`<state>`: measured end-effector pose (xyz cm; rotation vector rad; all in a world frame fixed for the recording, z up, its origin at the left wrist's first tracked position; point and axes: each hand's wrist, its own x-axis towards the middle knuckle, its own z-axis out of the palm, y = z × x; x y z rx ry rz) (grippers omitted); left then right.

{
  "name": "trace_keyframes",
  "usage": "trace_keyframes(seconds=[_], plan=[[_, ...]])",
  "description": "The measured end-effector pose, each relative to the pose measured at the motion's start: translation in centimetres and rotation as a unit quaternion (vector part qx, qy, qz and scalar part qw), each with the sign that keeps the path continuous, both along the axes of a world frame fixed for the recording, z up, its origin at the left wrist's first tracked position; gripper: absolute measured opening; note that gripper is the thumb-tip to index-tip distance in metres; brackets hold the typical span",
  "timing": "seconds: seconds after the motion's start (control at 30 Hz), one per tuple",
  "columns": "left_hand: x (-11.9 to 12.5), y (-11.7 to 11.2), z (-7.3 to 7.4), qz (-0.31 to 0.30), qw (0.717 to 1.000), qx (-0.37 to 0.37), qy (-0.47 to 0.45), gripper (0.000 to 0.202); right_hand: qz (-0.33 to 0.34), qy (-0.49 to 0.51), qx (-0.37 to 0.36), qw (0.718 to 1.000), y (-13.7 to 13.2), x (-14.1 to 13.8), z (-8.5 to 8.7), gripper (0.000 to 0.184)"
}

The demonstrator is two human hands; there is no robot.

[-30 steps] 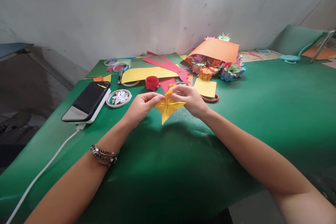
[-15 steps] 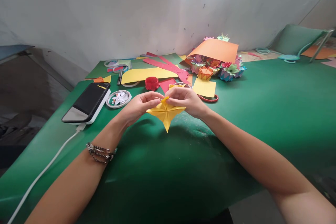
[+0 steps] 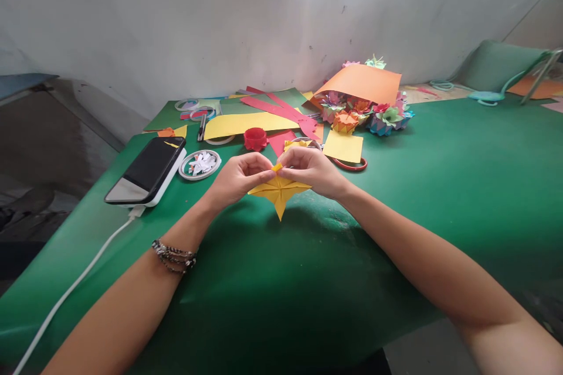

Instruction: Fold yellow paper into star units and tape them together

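A yellow folded paper star [image 3: 280,192] with pointed tips is held up above the green table, one tip pointing down toward me. My left hand [image 3: 244,177] pinches its far point from the left with thumb and fingers. From the right, my right hand [image 3: 310,169] pinches the same upper point, and the two thumbs nearly meet there. Fingers hide part of the far side. Just beyond the hands lie another yellow folded paper piece [image 3: 297,144], a red paper ring [image 3: 255,139] and a yellow paper square [image 3: 343,146] over red-handled scissors [image 3: 350,165].
A power bank [image 3: 147,170] with a white cable [image 3: 74,287] lies on the left of the green table [image 3: 461,187], beside a tape roll [image 3: 199,164] holding paper scraps. Behind are a cutter [image 3: 202,128], paper strips [image 3: 250,124] and several paper flowers [image 3: 345,122] under an orange sheet [image 3: 363,83].
My left hand has shifted slightly right, its thumb now closer to the right thumb at the star's upper point. The upper point looks folded down more.
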<state>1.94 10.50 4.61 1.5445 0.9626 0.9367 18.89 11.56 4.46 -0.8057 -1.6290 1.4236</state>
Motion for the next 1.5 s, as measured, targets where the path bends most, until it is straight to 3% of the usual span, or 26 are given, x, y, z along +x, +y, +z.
trace_keyframes(seconds=[0.3, 0.53, 0.7, 1.2, 1.5], plan=[[-0.24, 0.25, -0.32, -0.028, 1.0, 0.0, 0.011, 0.026, 0.02, -0.025, -0.021, 0.999, -0.19, -0.03, 0.05, 0.022], [0.09, -0.11, 0.16, -0.003, 0.997, 0.056, 0.049, 0.031, -0.014, -0.064, 0.078, 0.995, -0.3, -0.36, -0.15, 0.012], [-0.18, 0.07, 0.09, -0.012, 0.992, 0.097, 0.076, 0.028, -0.028, -0.075, 0.101, 0.992, -0.52, -0.36, -0.17, 0.01], [0.19, 0.0, -0.11, -0.012, 0.999, 0.024, 0.041, 0.033, -0.039, -0.051, 0.059, 0.996, -0.41, -0.67, -0.47, 0.014], [0.21, -0.07, -0.42, -0.021, 0.997, 0.043, 0.058, 0.034, -0.027, -0.023, 0.027, 0.999, -0.39, -0.58, -0.21, 0.022]])
